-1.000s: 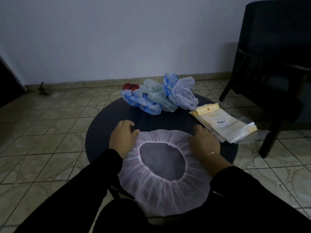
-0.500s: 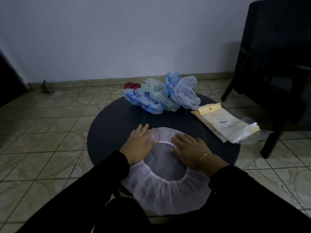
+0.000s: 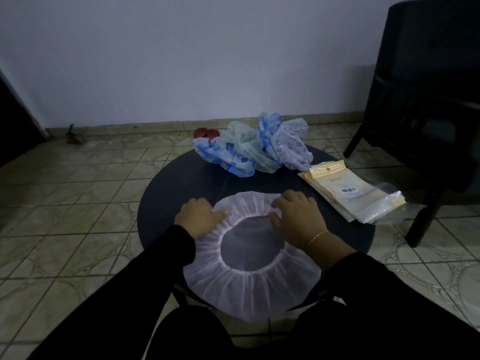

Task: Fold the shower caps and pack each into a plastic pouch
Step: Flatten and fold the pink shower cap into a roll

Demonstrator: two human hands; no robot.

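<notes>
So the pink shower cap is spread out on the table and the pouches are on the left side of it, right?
Not quite. The pink shower cap is spread out on the table, with the left hand and right hand on its far rim, but the pouches lie on the right side, not the left. The head view shows it.
</notes>
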